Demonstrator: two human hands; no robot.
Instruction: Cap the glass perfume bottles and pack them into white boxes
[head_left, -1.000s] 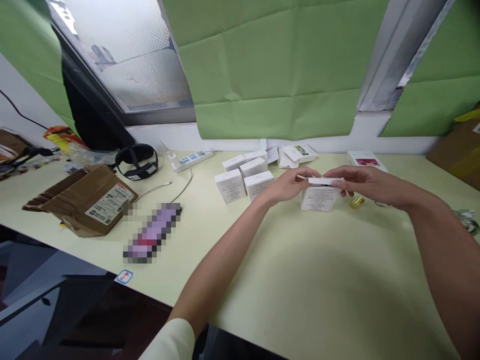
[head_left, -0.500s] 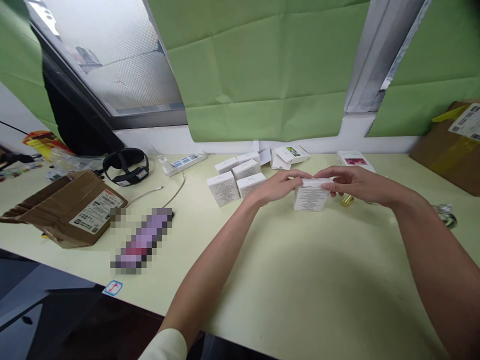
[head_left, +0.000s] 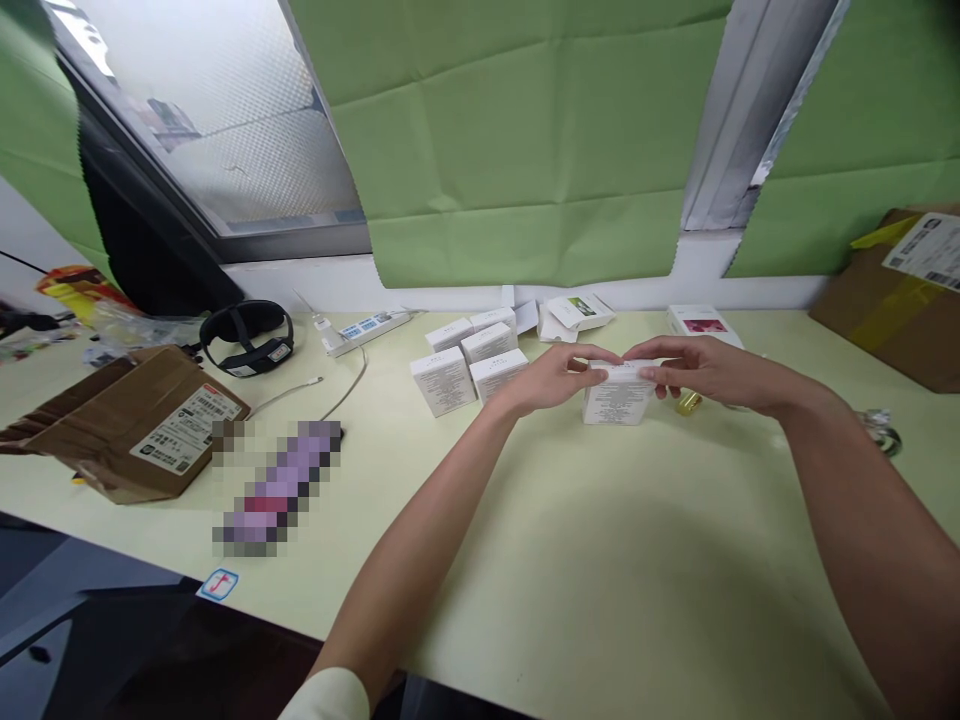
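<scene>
A small white printed box (head_left: 615, 405) stands upright on the pale table, between my two hands. My left hand (head_left: 553, 380) grips its top left corner, thumb on the near edge and fingers reaching over the back. At the top right corner, my right hand (head_left: 697, 368) pinches the box with its thumb in front. The tips of both index fingers nearly meet above the top. Just left of my left hand, several similar white boxes (head_left: 444, 382) stand in a cluster. A small gold-coloured item (head_left: 688, 403) lies beneath my right hand, partly hidden.
Flat white cartons (head_left: 579, 312) and a white box with a pink picture (head_left: 705, 325) lie by the wall. To the left are an opened brown carton (head_left: 135, 420), a black headset (head_left: 247, 340), a power strip (head_left: 367, 330) and a blurred phone (head_left: 281, 490). Another carton (head_left: 900, 310) stands right.
My left thumb has shifted onto the front upper edge of the box, and slightly more of the top shows. The whole view has moved a little; the box stays in place.
</scene>
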